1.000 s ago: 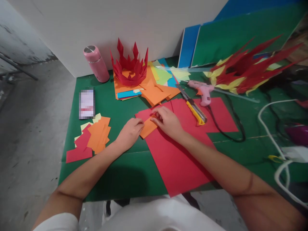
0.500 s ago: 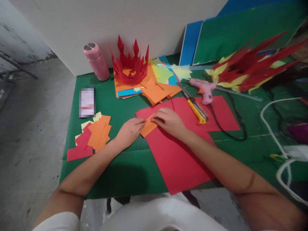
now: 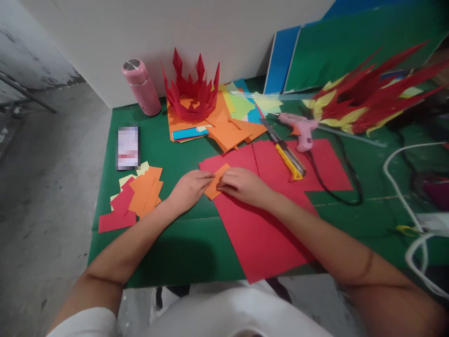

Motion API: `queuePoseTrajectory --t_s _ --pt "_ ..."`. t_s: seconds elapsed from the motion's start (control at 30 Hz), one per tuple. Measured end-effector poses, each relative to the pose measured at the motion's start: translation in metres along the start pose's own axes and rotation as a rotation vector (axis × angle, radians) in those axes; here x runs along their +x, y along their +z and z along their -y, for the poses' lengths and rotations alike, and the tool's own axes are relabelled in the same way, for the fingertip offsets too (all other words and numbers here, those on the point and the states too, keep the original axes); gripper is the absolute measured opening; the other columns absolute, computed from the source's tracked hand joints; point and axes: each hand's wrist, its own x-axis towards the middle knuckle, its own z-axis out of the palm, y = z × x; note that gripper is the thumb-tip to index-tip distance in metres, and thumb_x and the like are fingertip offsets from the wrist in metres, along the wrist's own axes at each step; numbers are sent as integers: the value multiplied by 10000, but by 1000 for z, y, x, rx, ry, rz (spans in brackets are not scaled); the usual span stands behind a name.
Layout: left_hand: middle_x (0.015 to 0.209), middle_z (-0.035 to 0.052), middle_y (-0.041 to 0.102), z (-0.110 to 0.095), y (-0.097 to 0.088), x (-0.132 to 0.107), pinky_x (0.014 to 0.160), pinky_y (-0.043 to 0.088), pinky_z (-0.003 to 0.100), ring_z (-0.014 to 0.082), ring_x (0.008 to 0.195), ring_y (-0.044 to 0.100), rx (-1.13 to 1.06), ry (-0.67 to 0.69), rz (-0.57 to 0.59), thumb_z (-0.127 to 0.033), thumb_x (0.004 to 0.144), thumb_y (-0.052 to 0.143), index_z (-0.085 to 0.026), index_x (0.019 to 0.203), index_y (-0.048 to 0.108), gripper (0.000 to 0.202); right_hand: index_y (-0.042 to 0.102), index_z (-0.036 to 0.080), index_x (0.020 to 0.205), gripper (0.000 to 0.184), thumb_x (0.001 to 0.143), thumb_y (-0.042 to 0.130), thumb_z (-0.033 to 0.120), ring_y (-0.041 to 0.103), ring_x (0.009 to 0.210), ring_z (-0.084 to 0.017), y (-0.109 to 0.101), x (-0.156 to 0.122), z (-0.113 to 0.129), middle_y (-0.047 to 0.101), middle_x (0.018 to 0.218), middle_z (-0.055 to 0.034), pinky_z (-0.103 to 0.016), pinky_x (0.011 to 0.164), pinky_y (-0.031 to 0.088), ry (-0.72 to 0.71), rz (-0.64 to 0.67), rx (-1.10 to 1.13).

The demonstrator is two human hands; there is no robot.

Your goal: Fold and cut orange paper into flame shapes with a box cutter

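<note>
A small piece of orange paper [image 3: 212, 191] lies over the left edge of a large red sheet [image 3: 259, 238], between my two hands. My left hand [image 3: 191, 188] grips its left side, thumb and fingers pressed together. At its right side, my right hand [image 3: 242, 185] pinches the same piece with bent fingers. The fingertips hide part of the paper, so any fold there is hard to make out. Left of my hands is a spread of small orange, red and yellow paper pieces [image 3: 144, 189].
Behind my hands stand a red paper crown [image 3: 192, 112] and a pink bottle [image 3: 145, 96]. A yellow cutter [image 3: 289, 161] and a pink glue gun [image 3: 302, 131] lie on red sheets. A phone [image 3: 127, 147] is at left, a red-yellow paper piece [image 3: 358, 103] and white cable [image 3: 400, 192] at right.
My right hand has shifted slightly down along the orange paper, uncovering its upper corner. My left hand stays nearly in place. The whole view has moved a little.
</note>
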Motion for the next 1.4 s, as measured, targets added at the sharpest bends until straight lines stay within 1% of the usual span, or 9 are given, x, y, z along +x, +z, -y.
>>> queuePoseTrajectory --t_s 0.2,0.4,0.57,0.73,0.87,1.0,1.1,1.27,1.4 --pt "1062 94 747 3 1 -2 864 586 372 188 958 708 -12 -24 37 -148 948 518 -135 1035 710 211 627 185 776 262 978 473 250 574 733 -179 12 1 20 658 755 -54 -294 644 416 -58 68 35" --pt "1086 97 740 2 1 -3 874 583 381 190 979 705 -12 -28 57 -153 958 501 -149 1050 708 227 632 186 778 261 975 474 251 593 749 -184 11 2 24 669 778 -61 -302 666 423 -7 112 15" --pt "1100 100 734 2 1 -3 878 575 380 191 980 698 -34 -36 56 -174 963 505 -144 1084 692 225 633 187 779 164 921 553 208 618 767 -199 -5 -1 11 687 784 -53 -306 670 419 138 131 -9" --pt "1097 102 735 2 1 -3 884 575 372 184 987 699 -78 -32 32 -164 965 504 -134 1077 687 217 605 202 740 155 885 599 257 601 693 -183 -29 -7 -12 676 752 -40 -287 598 389 366 143 -39" --pt "1108 98 733 3 1 -4 897 575 398 189 1003 698 -85 -59 42 -177 967 506 -155 1076 690 215 593 208 726 141 862 591 244 590 652 -170 -42 -9 -23 672 730 -35 -281 580 385 414 155 -17" --pt "1104 100 734 4 2 -4 893 578 398 192 1000 700 -74 -44 34 -183 966 508 -153 1072 692 215 606 212 735 123 850 578 244 593 656 -173 -48 -11 -23 680 741 -36 -286 574 387 468 132 -12" --pt "1096 95 737 3 2 -3 881 581 392 187 992 701 -58 -32 26 -182 968 500 -158 1054 699 218 606 212 733 124 844 569 252 561 614 -166 -49 -10 -19 652 696 -32 -286 546 363 457 116 -28" --pt "1090 95 739 3 2 -3 864 582 390 190 975 703 -52 -24 32 -178 965 500 -154 1036 705 218 561 215 710 147 850 559 258 519 585 -155 -47 -7 -8 587 637 -16 -281 551 347 431 -24 -47" --pt "1082 92 742 3 2 -2 861 580 388 197 962 702 -47 -23 19 -171 960 506 -142 1039 706 217 561 211 704 145 844 567 246 523 596 -155 -37 -6 -4 584 639 -13 -274 559 336 366 93 -12"
